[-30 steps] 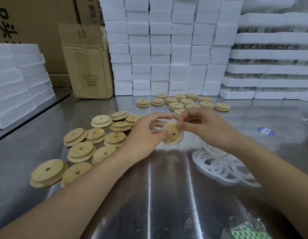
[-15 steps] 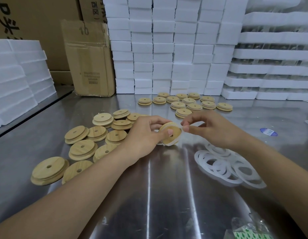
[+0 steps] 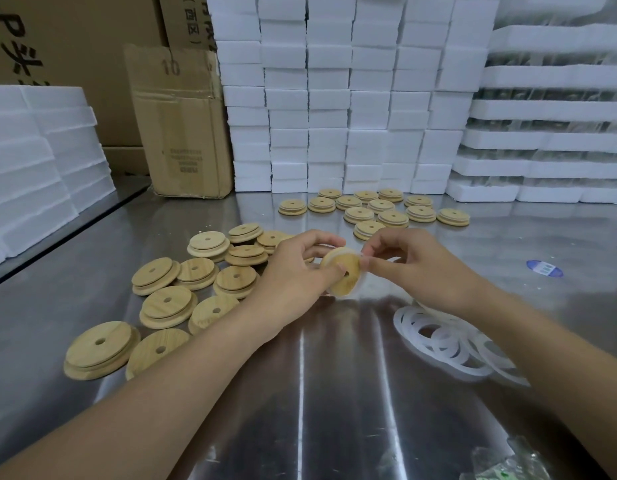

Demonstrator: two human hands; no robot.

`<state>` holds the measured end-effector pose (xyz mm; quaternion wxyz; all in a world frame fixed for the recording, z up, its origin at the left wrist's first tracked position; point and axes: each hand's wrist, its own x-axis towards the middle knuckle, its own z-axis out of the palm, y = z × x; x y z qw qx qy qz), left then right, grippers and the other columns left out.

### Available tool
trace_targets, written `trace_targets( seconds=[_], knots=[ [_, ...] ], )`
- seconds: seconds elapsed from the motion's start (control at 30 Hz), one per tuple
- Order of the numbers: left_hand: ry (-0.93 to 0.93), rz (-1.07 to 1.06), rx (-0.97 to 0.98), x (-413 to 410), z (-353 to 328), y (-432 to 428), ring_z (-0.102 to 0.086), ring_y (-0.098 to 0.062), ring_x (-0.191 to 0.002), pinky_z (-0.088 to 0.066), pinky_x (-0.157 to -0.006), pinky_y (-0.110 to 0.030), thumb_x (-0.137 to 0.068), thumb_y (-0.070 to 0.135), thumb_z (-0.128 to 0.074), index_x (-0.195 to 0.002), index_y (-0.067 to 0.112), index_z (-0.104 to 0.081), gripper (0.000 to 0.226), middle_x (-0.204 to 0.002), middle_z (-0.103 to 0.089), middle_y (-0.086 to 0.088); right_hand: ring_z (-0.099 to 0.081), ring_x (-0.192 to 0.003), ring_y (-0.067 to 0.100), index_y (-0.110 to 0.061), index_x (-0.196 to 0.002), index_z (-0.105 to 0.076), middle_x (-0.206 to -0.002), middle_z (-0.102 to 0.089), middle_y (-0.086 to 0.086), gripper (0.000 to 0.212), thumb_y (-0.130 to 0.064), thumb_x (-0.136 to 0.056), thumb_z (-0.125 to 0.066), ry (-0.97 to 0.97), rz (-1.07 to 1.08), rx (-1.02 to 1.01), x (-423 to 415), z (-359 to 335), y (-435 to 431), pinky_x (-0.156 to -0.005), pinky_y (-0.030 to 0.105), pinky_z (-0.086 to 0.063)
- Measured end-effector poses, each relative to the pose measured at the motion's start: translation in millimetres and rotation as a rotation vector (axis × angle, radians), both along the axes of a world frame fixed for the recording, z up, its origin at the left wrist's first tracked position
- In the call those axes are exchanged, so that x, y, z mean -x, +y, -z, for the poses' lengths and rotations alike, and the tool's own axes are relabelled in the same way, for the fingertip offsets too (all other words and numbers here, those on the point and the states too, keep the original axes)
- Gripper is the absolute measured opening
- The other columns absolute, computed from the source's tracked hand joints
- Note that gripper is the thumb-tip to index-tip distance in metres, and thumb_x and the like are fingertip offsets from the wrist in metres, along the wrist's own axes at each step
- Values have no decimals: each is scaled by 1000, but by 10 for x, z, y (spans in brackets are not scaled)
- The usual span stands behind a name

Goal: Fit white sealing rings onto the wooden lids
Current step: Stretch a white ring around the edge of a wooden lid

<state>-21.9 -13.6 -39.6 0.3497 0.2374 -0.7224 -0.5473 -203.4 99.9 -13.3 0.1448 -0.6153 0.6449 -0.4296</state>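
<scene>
- Holding the lid point(image 3: 345, 271) on its edge above the table point(image 3: 334, 393), the left hand point(image 3: 293, 275) curls round the left rim, with the thumb on the face near the hole. I think this grip keeps the lid steady and turns its rim toward the other hand.
- The right hand point(image 3: 414, 265) pinches the ring point(image 3: 336, 252) at the right rim of the lid, with the fingertips closed on it, probably to stretch it over the edge.
- The ring shows white round the top of the lid. If it sits fully in place, I cannot tell.
- The loose rings point(image 3: 449, 344) lie in a heap just below the right wrist, near for the next pick.
- The bare lids point(image 3: 196, 271) are spread at the left, near the left hand.
- The back lids point(image 3: 379, 209) stand in rows well apart. Some show a white edge, so they are likely finished.
</scene>
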Motion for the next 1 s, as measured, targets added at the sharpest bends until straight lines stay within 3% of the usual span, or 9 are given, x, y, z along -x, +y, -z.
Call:
trace_targets(
  seconds=[0.1, 0.23, 0.37, 0.57, 0.77, 0.93, 1.0],
  knots=[
    [-4, 22, 136, -7, 30, 0, -79, -15, -88, -66, -78, -33, -93, 17, -81, -115, 33, -77, 28, -105, -80, 7, -69, -90, 6, -18, -90, -74, -89, -75, -7, 9, -17, -98, -72, 30, -23, 21, -59, 20, -14, -80, 17, -49],
    [30, 11, 157, -10, 12, -11, -79, -11, -89, -62, -77, -25, -92, 13, -83, -106, 31, -80, 23, -101, -82, 7, -66, -101, 5, -21, -90, -73, -101, -73, -7, 10, -17, -99, -71, 51, -14, 22, -30, -16, -5, -84, 25, -52],
    [41, 10, 70, 14, -13, 19, -80, -24, -83, -67, -68, -41, -91, 9, -83, -105, 26, -80, 22, -101, -82, 4, -65, -105, 8, -16, -90, -73, -108, -70, -1, 9, -15, -98, -71, 38, 5, -22, 85, -66, 20, -92, 27, -50],
    [91, -17, -78, -17, -22, 56, -80, -27, -89, -68, -77, -51, -92, 5, -81, -99, 19, -82, 15, -105, -81, -7, -68, -96, 7, -14, -93, -76, -95, -76, -4, 10, -20, -99, -71, 13, -5, -1, 41, -9, -1, -92, 20, -51],
    [118, -16, -147, -37, -30, 33, -81, -22, -91, -68, -79, -45, -90, 7, -83, -99, 18, -82, 14, -105, -81, -5, -69, -99, 8, -14, -90, -75, -99, -75, -2, 12, -23, -97, -74, 10, -14, -30, 64, -24, 9, -84, 11, -48],
    [117, 7, -141, -22, -49, 40, -81, -22, -94, -67, -83, -46, -92, 6, -81, -101, 16, -81, 14, -105, -81, -4, -70, -101, 13, -11, -90, -77, -103, -77, 2, 13, -22, -96, -75, -26, -29, -54, 190, -100, 55, -93, 18, -50],
    [114, 8, -139, -19, -42, 59, -81, -21, -94, -67, -83, -46, -92, 6, -81, -103, 14, -81, 13, -106, -81, -5, -71, -98, 12, -11, -91, -78, -99, -78, 1, 12, -22, -96, -76, -58, -39, -65, 193, -92, 62, -90, 16, -52]
  ],
)
